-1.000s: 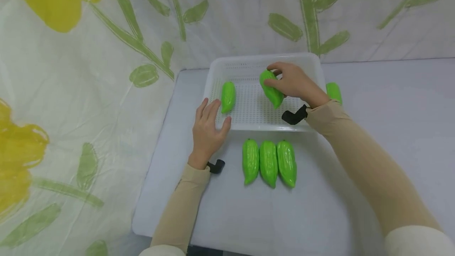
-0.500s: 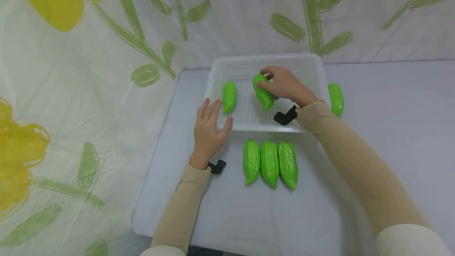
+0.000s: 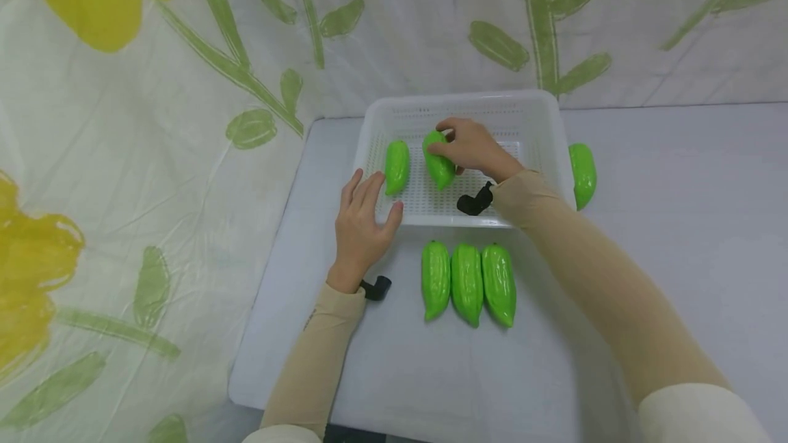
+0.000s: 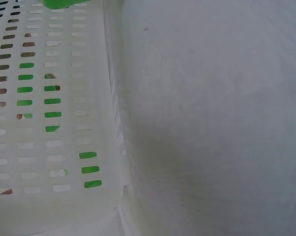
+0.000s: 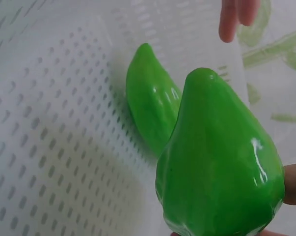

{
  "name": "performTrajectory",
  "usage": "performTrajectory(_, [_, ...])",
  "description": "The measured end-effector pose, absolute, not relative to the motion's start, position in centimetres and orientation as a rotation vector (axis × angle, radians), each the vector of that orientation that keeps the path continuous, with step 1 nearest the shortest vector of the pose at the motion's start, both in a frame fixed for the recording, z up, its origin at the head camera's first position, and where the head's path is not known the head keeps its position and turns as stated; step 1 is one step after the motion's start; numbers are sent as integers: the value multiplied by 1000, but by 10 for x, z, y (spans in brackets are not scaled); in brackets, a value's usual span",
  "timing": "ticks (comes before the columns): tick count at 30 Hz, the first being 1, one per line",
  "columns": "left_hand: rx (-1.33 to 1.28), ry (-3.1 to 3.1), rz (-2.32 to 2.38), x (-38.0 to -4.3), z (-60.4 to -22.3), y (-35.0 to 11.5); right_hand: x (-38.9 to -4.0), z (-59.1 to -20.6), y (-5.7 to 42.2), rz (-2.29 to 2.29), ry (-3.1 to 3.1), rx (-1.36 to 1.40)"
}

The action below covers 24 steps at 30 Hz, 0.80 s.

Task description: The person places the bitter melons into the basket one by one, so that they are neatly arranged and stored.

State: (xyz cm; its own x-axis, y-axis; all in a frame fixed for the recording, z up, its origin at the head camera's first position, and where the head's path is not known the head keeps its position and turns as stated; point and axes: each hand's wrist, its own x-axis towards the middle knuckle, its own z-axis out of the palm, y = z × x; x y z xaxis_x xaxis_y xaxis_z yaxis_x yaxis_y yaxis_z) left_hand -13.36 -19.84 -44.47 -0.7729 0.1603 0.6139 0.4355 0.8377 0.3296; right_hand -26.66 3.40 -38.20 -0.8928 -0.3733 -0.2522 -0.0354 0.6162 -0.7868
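Note:
My right hand (image 3: 470,145) grips a glossy green pepper-shaped vegetable (image 3: 438,164) over the white perforated basket (image 3: 462,219). Its narrow tip faces the camera in the right wrist view, where finger parts show at the lower right. Another vegetable of the same kind (image 3: 397,167) lies lengthwise inside the basket, near its left wall. My left hand (image 3: 363,224) stays at the basket's front left corner with fingers extended; whether they touch the rim I cannot tell. From the left wrist, the basket's slotted wall (image 4: 35,206) fills the left side.
Three more green vegetables (image 3: 466,284) lie side by side on the white-covered table (image 3: 431,381) in front of the basket. A single one (image 3: 582,175) is by the basket's right side. A flower-patterned cloth (image 3: 406,33) hangs behind.
My right hand has carried its green vegetable leftward over the basket, closer to the one lying there. The vegetable by the basket's right side is less covered by my arm. My left hand stays put.

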Motion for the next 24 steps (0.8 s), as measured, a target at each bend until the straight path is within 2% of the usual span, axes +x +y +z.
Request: performTrajectory(24, [-447, -2426, -623, -135, -445, -198, -279, -394, 4, -1165, 2382, -202])
